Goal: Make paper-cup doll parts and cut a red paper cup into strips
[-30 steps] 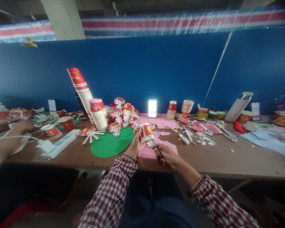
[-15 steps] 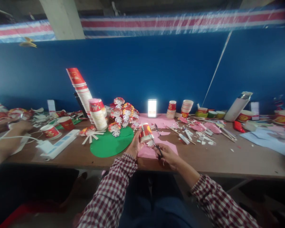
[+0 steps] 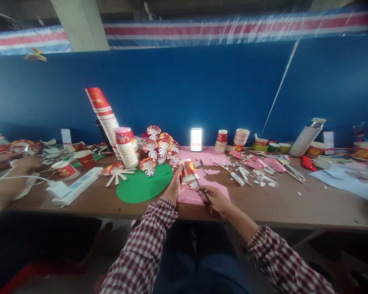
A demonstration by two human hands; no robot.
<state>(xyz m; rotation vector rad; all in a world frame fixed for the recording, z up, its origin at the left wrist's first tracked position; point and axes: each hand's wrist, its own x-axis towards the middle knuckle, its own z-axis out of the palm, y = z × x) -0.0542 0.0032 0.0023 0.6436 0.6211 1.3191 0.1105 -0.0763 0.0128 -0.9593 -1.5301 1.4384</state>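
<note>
My left hand (image 3: 175,184) is closed around a red and white paper cup (image 3: 188,171), which is tilted over the pink paper (image 3: 219,192). In my right hand (image 3: 216,199) is a pair of dark-handled scissors (image 3: 205,197), with the blades against the cup's right side. The blades look closed or nearly so. A green oval sheet (image 3: 142,185) lies left of my left hand. Behind it stands a cluster of cut-paper figures with red and yellow frilled tops (image 3: 164,146).
Stacked paper cups (image 3: 127,151) lean at the left, beside a white power strip (image 3: 79,185). A co-worker's hands (image 3: 21,167) are at the far left. Paper scraps (image 3: 263,177), sticks and a silver-topped white cylinder (image 3: 308,136) lie or stand to the right.
The scissors have drawn closer to shut, with my right fingers closing slightly. The cup and my left hand have hardly moved.
</note>
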